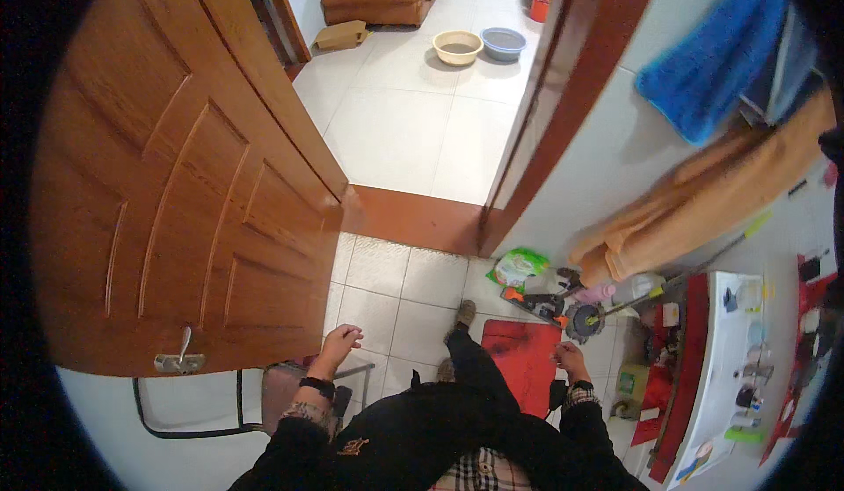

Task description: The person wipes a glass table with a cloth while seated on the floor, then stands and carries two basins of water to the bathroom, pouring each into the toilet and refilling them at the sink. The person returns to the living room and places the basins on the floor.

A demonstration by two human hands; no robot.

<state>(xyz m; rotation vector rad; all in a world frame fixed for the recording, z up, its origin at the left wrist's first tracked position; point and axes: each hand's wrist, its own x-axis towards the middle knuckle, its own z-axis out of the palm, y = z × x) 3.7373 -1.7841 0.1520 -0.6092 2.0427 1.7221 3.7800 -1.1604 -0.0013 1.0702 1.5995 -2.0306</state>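
Observation:
My left hand [344,340] is held out over the tiled floor, close to the lower edge of the open wooden door [178,181], and holds nothing; its fingers are loosely curled. On the other side, my right hand [568,359] hangs over the right edge of a red mat [517,359], fingers bent; whether anything is in it cannot be told. One shoe [466,313] is on the tiles beside the mat. Ahead lies the brown threshold [415,217] of the doorway.
A cream basin [457,49] and a blue basin [503,44] stand beyond the doorway, near a brown leather sofa [376,0]. Right of me are a green packet [519,268], a mop head [585,323], hanging towels [712,62] and a white counter [715,359]. A chair [280,392] stands left.

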